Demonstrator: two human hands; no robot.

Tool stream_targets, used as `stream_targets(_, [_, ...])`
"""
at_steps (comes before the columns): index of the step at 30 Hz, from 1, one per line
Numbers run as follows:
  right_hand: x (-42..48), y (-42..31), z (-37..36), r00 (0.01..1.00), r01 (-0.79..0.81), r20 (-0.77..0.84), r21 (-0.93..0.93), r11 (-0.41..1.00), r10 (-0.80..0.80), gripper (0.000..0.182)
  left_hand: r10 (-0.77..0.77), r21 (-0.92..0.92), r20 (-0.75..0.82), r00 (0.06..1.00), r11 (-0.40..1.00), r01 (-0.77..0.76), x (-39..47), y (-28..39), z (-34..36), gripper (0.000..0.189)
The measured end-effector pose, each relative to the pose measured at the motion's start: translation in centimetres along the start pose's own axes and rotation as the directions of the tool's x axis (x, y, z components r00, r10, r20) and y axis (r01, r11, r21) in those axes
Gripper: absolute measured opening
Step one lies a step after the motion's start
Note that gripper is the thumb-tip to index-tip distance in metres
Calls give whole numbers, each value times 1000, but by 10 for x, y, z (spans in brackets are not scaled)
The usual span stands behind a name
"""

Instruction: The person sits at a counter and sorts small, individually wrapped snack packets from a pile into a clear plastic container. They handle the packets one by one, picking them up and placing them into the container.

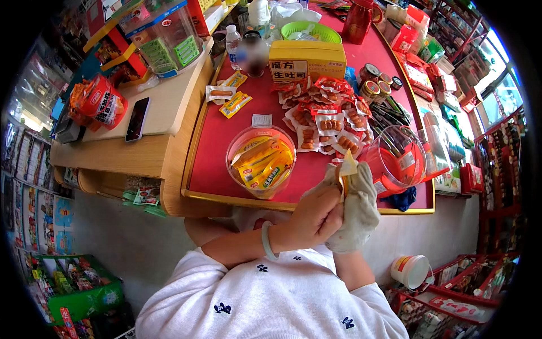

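My left hand (317,216) is bare, with a pale bangle at the wrist. My right hand (358,207) wears an off-white cloth glove. They meet above the table's front edge, both closed around a slim yellow packet (345,176), which points upward; its lower part is hidden by the fingers. Left of them stands a clear plastic jar (237,182) of yellow snack-sausage packets (266,165). Beyond lies a heap of small sausage packets (330,123) in clear and red wrappers. Right of my hands, a clear jar with red parts (398,156) lies tipped over.
The red tabletop (207,161) has a gold rim. A yellow cardboard box (307,59) stands behind the heap, near a green basket (311,31) and a red jug (360,21). Small lidded jars (372,82) are at right. A phone (137,119) lies on the wooden counter (169,84).
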State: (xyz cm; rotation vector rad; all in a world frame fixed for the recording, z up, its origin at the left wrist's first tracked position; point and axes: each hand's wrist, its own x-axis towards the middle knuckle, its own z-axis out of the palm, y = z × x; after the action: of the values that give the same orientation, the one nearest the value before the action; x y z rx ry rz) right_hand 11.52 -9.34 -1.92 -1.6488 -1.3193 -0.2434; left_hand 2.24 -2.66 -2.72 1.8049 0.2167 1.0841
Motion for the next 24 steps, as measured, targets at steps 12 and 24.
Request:
stream_targets(12, [-7, 25, 24, 724, -491, 410, 871, -3, 554, 36, -327, -108, 126, 936, 934, 341, 21, 8, -26, 19])
stream_targets(24, [3, 22, 3, 973, -175, 22, 725, 666, 232, 42, -211, -94, -14, 977, 973, 209, -9, -7, 27, 63])
